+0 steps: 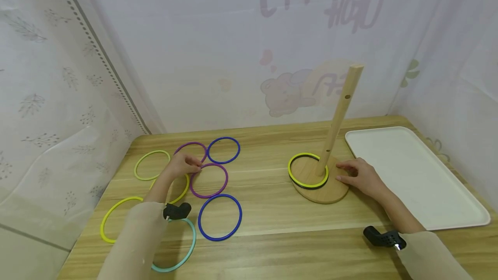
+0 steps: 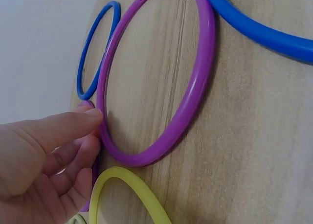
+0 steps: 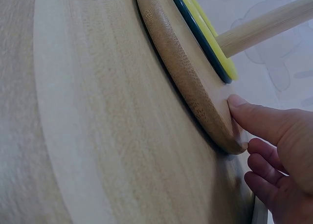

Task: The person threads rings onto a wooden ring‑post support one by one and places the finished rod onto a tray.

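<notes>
My left hand (image 1: 182, 165) pinches the far-left edge of a purple ring (image 2: 198, 82) between thumb and fingers; the ring lies close over the tabletop. A second purple ring (image 1: 193, 143) sits just behind it, partly hidden by the hand. On the right stands a wooden post (image 1: 338, 120) on a round wooden base (image 1: 334, 191). My right hand (image 1: 362, 176) grips the base's right edge, thumb on top and fingers curled at the side. Around the post's foot lie a yellow ring (image 1: 290, 174) and, under it, a dark ring (image 3: 198, 38).
Blue rings (image 1: 241, 215) lie in front of and behind the pinched one. Left of them are a yellow-green ring (image 1: 135, 170), yellow rings (image 1: 102, 228) and a turquoise ring (image 1: 194, 237), partly covered by the left arm. A white tray (image 1: 412, 176) stands at the right edge.
</notes>
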Available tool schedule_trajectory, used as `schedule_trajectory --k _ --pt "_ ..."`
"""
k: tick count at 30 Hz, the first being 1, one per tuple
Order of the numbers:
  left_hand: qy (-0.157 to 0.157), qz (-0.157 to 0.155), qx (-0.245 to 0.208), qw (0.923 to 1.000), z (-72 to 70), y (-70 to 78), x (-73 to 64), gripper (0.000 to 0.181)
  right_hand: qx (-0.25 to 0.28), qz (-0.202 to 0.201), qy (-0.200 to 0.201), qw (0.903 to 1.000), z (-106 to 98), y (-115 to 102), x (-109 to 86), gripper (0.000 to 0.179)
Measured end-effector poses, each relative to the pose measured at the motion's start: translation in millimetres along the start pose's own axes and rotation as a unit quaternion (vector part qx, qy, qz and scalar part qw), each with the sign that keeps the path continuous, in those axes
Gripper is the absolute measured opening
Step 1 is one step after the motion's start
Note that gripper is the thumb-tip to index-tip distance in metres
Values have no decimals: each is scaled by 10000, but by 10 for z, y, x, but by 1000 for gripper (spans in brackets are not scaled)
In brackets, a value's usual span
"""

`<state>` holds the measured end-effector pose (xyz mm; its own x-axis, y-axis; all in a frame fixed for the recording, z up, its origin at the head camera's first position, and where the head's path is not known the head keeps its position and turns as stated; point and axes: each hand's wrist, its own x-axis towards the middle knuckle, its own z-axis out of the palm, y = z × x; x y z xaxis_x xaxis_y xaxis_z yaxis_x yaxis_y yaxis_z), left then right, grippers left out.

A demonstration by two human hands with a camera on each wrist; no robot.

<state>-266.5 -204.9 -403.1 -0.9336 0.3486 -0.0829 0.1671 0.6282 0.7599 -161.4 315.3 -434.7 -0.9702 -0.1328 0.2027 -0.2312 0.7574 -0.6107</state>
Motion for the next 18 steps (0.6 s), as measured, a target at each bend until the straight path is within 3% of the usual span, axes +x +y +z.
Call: schedule_trajectory --k 7,18 --pt "114 -64 167 9998 29 -6 -16 13 2 13 -13 10000 -2 -6 -3 38" --pt "313 77 777 9965 72 -20 -12 9 57 102 -51 9999 -7 -4 -2 38"
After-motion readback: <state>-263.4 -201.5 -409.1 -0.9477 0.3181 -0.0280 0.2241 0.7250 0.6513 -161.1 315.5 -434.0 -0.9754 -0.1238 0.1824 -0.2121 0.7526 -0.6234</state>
